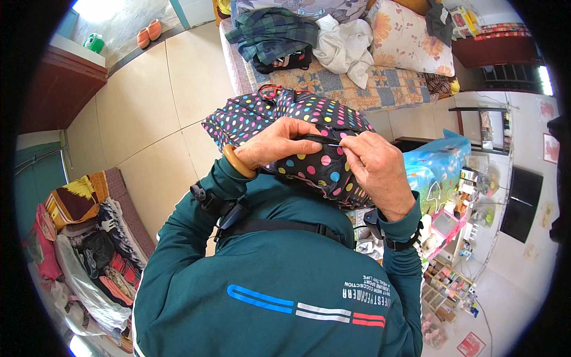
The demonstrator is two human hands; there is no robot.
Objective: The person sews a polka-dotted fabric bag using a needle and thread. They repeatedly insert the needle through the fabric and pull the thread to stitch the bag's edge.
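A black polka-dot fabric item [328, 114] with a red cord at its far side lies bunched across my lap. My left hand [285, 140], with a yellow-brown bangle [239, 161] at the wrist, pinches a dark folded edge of this cloth between thumb and fingers. At the same edge, the thumb and fingertips of my right hand [377, 163] close on a thin, shiny, needle-like piece [334, 145]. Its exact kind is too small to tell. The hands are a short gap apart, and the cloth's underside is hidden.
Ahead is a bed [308, 82] with a plaid shirt [272, 33], a pale garment [343, 47] and a floral pillow [412, 38]. A cluttered table with a blue cover [437, 158] stands at right. Clothes fill a plastic-lined container [96, 285] at left. Orange shoes [149, 34] lie near the doorway.
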